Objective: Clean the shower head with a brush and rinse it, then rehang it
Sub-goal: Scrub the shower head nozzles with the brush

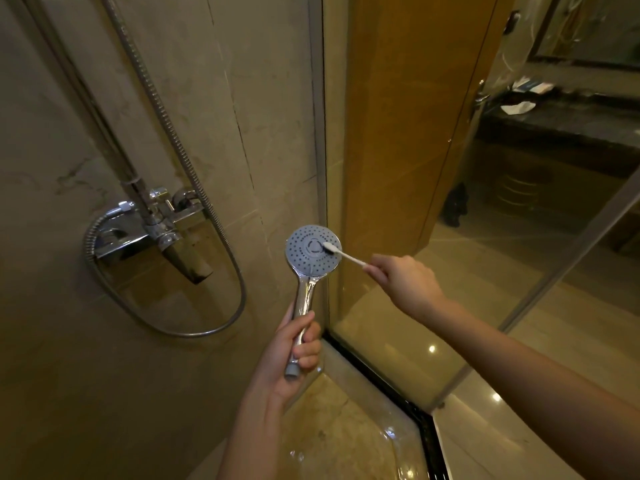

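1. The round grey-faced shower head with a chrome handle (313, 250) is held upright in mid-air, just right of the chrome wall mixer tap (152, 223) and a little lower than it, with the nozzle face turned toward the camera.
2. The left hand (294, 355) is below and right of the mixer tap, fingers wrapped tight around the lower part of the chrome handle; the thumb lies along the handle's left side and the grey end plug shows beneath the fingers.
3. The right hand (403, 280) is further right of the mixer tap, at about the level of the shower head's neck, fingers pinched closed on the tail end of the small white toothbrush-style brush (341, 253).
4. The brush slants up and left from the right hand; its bristle end touches the shower face just right of the centre hub.
5. The ribbed metal shower hose (180, 154) drops down the beige marble wall (242, 98) past the mixer tap, loops under it and comes back to the tap's left side.
6. The glass shower panel with a metal frame (320, 133) stands right of the mixer tap, directly behind the shower head.
7. The wet beige shower floor (346, 438) lies below and right of the mixer tap, under the left forearm.
8. A dark stone counter (561, 123) is visible through the glass, far right of the mixer tap; the items on it are too small to identify.
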Available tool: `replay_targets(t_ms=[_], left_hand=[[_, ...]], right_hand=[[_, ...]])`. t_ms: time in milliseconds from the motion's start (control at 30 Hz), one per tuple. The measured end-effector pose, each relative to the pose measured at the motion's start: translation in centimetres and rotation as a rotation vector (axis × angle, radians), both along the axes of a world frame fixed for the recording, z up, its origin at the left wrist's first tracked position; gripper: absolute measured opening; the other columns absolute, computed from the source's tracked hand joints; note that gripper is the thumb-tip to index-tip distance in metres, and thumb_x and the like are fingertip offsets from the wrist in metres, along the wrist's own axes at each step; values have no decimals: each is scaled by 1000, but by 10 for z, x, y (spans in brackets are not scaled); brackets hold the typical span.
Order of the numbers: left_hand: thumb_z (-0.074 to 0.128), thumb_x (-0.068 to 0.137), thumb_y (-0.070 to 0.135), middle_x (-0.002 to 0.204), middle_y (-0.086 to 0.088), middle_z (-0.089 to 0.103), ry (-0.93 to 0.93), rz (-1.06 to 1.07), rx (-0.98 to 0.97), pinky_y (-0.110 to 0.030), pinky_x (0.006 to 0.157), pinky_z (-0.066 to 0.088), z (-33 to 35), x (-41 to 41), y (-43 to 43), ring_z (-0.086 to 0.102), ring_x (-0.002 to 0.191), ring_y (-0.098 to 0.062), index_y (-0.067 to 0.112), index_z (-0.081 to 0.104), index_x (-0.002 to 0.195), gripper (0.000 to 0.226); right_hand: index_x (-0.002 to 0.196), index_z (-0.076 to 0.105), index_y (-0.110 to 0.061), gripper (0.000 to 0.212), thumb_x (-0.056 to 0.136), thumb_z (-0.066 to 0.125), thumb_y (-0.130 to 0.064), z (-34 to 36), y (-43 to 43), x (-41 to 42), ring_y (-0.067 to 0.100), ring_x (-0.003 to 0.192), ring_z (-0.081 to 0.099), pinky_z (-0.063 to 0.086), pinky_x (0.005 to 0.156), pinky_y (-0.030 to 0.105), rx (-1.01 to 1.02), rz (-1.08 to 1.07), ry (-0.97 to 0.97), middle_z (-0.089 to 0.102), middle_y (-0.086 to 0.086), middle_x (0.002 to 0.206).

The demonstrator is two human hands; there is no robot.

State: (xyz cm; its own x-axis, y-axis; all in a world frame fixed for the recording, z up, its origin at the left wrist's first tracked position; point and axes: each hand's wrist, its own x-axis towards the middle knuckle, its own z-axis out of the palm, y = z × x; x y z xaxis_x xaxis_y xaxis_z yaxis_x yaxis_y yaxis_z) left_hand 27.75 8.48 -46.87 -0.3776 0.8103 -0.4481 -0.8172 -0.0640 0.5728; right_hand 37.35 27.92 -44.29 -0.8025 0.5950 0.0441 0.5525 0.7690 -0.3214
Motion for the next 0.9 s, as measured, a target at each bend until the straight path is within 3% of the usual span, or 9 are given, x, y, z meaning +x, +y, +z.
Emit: replay_targets(t_ms=[100,233,433,533,633,700,733,800,900], left_hand=[[53,79,11,50,3,34,-66,25,49,-10,23,21,1,2,-4,28,26,-1,13,46,76,8],[53,79,12,51,3,33,-77,8,55,-11,24,23,-1,4,-3,29,27,-1,17,46,76,9],[52,80,14,46,4,34,-109,-11,47,-11,23,24,-2,4,-1,29,25,-1,16,40,73,15],[53,79,13,50,3,34,-79,0,37,-11,23,24,-3,8,-1,29,26,-1,18,46,77,9],[53,79,12,49,3,34,-101,8,51,-12,24,24,0,8,-4,29,26,0,15,44,76,10],[53,81,11,50,3,35,-74,-8,38,-11,24,24,0,8,-2,29,27,0,14,52,87,7],[51,84,10,50,3,35,-47,-14,24,-11,24,24,0,9,-1,29,28,0,12,54,104,21],[48,89,8,51,4,35,6,-16,-8,-12,24,25,-1,12,1,30,29,0,8,28,134,50],[48,88,7,52,3,35,77,-15,-11,-11,25,25,-3,11,-6,30,30,0,19,27,144,61]], right_hand=[[83,50,-26,29,97,36,-48,-1,-12,2,9,58,53,45,53,23,44,88,-37,53,-8,67],[83,52,-27,32,96,36,-51,0,8,2,20,66,61,56,63,44,21,-46,70,59,-3,70],[81,48,-28,27,98,38,-47,-2,-5,-1,13,61,55,46,52,29,5,10,14,52,-8,66],[79,50,-28,27,97,40,-46,-1,1,-5,19,67,60,55,64,42,-65,-85,88,57,-4,70],[84,49,-28,28,97,36,-49,-2,-20,-7,21,69,61,54,65,39,-6,65,-20,58,-3,72],[83,50,-27,30,97,36,-50,-2,-13,-12,20,70,61,54,64,38,-18,27,14,57,-4,72],[82,50,-26,31,97,37,-50,0,-8,-13,21,72,61,53,64,39,-48,-29,58,57,-4,72],[82,50,-28,30,97,36,-50,-1,-6,-16,24,75,61,50,64,37,-43,-63,76,57,-3,73],[94,56,-26,33,97,35,-51,-3,-22,-14,22,73,61,48,63,33,-3,75,-17,55,-5,73]])
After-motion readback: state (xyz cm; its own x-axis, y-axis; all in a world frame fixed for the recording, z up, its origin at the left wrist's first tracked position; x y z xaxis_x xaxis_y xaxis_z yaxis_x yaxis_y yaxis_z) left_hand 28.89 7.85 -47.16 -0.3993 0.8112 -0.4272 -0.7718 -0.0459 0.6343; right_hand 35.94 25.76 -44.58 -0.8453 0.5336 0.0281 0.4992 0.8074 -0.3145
